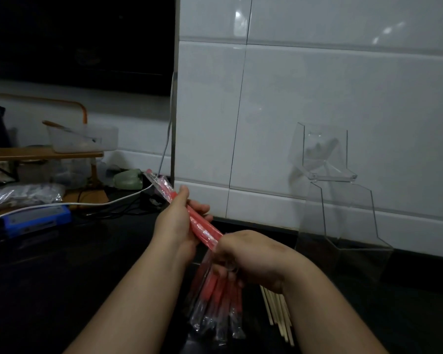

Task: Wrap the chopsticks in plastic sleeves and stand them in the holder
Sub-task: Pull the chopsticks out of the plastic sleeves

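**Head view: sleeve held across both hands**

The red plastic sleeve point(202, 231) is held slanted, probably so that its lower end can be worked. The left hand point(175, 226) is curled round its middle. The right hand point(251, 256) is closed on its lower end. Spare sleeves point(215, 305) and bare chopsticks point(276, 312) are laid just below the right hand. The clear holder point(338, 205) is stood to the right, apart from both hands.
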{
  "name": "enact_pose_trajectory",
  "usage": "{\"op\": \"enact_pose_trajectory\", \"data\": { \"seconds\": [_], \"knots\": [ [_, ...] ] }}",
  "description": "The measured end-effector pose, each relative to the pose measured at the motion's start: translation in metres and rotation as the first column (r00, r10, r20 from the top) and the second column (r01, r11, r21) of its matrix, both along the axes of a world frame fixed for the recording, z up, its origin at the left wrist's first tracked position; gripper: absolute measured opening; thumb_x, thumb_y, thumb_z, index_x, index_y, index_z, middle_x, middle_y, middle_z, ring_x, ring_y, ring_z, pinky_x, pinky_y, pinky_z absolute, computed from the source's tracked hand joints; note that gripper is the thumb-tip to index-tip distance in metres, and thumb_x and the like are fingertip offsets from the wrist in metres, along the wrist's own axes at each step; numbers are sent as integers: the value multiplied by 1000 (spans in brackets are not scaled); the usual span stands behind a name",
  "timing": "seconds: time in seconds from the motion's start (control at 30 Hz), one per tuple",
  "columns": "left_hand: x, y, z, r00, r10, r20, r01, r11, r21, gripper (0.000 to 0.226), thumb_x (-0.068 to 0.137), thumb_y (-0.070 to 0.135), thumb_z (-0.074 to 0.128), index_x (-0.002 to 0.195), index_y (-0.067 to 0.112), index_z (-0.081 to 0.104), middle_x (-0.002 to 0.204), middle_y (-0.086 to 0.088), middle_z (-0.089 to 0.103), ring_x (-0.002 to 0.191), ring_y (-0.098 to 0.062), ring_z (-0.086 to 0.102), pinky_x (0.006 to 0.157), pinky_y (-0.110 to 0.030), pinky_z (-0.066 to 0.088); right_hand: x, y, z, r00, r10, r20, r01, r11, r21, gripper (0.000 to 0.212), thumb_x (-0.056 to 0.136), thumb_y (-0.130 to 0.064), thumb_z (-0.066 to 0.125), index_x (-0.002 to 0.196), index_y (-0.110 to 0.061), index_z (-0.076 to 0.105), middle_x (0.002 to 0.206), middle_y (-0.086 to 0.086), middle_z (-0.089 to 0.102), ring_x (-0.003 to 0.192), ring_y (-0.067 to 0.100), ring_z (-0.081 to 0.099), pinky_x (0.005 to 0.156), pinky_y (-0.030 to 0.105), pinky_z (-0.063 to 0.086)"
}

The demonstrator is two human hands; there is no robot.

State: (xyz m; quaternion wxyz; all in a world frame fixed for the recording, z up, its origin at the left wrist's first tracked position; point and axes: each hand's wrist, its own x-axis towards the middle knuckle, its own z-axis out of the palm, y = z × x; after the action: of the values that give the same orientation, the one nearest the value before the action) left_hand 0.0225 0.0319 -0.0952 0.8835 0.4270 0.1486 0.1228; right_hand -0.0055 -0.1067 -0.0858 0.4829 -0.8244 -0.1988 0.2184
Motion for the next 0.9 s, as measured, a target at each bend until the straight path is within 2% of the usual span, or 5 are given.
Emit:
{"op": "enact_pose_trajectory", "data": {
  "seconds": [0.2,0.43,0.57,0.7,0.9],
  "knots": [
    [-5,1,1,972,-224,66,223,975,22,23,96,29,59,100,8,63,98,-16,71,88,-28,67,75,-40,54,9,-2,-3,976,-208,69,203,976,76,16,77,-18,48,62,-20,54,58,0,51,52,15,40,58,33,33],
    [-1,0,-6,997,-26,74,4,958,287,13,98,2,53,102,9,64,77,-8,67,65,-19,59,63,-29,49,9,-4,-4,995,-99,5,98,995,30,30,94,-42,53,85,-16,64,73,3,61,65,18,53,57,26,42],
    [-2,8,-11,997,76,-6,-48,692,720,15,82,0,65,88,13,67,81,-11,72,71,-24,65,65,-31,50,24,-11,-8,931,-352,95,342,933,111,38,102,-34,46,83,-8,66,71,9,64,56,18,57,53,27,50],
    [-8,10,-9,987,64,-147,116,342,932,19,77,10,68,94,17,66,85,-4,69,77,-20,67,73,-34,56,34,-13,-18,874,-289,392,401,884,-242,27,94,-28,58,81,-7,69,84,14,70,81,32,67,79,41,57],
    [-12,5,-10,974,-32,-226,227,226,947,49,81,18,69,124,25,49,89,9,57,78,-8,59,68,-26,50,28,-10,-18,915,-270,299,368,863,-346,29,90,-32,58,85,-6,71,82,16,73,77,34,72,76,47,60]
  ]
}}
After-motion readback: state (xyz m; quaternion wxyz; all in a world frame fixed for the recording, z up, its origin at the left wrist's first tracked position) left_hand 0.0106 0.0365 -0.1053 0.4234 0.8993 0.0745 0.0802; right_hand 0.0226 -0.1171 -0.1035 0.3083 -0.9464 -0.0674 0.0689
